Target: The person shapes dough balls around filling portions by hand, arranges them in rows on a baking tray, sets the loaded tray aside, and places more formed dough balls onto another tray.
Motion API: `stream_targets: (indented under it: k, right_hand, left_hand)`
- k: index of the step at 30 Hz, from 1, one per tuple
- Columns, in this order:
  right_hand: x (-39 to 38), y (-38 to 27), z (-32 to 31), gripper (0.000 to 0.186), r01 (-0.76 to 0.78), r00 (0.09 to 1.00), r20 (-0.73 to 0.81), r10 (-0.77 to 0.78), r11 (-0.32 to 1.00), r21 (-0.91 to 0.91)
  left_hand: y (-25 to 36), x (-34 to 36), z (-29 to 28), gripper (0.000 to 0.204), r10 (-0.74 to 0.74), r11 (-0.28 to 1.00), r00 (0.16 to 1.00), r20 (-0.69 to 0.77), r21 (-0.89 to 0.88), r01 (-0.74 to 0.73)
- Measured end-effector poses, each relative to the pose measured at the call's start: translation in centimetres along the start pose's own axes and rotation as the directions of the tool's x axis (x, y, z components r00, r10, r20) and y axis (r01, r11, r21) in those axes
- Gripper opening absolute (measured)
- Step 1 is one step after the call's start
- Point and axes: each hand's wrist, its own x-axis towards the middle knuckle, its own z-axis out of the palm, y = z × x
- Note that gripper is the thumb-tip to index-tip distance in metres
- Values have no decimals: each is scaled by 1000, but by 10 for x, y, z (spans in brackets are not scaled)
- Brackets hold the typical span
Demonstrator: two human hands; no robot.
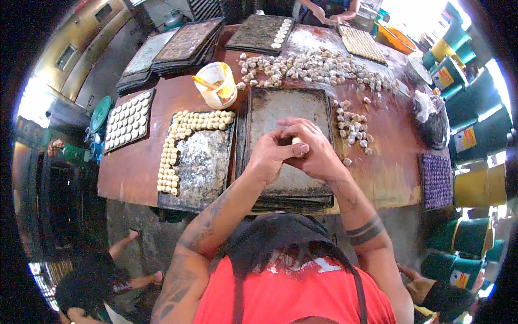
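Above a stack of dark metal baking trays (264,108), my left hand (271,155) and my right hand (314,147) are pressed together. Between the fingers shows a bit of a small pale dough ball (296,141); the fingers cover most of it. Left of the stack, a floured baking tray (202,162) carries pale dough balls (168,156) along its far and left sides. Lumpy brownish balls dusted with white (352,125) lie in a small group right of my hands. A larger heap of the same balls (313,67) spreads across the table beyond.
A white bucket (217,97) with orange smears stands behind the floured tray. Filled trays sit at the left (128,120) and far right (361,44); purple pieces (436,181) fill another. Tray stacks (186,40) rise far left. Another person's hands (329,17) work across the table.
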Motion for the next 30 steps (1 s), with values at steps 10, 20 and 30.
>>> stream_targets:
  k: [10,20,30]
  right_hand:
    - [-69,30,14,63,-381,911,-40,410,874,301]
    - [-160,82,-36,35,-857,486,162,859,505,-107]
    - [-217,52,5,89,-282,741,436,511,826,-489]
  left_hand:
    - [-50,20,17,35,-133,979,989,-66,-164,120]
    - [-136,22,-2,79,209,586,968,139,775,-238]
    - [-99,-18,-53,37,-73,747,997,-29,661,73]
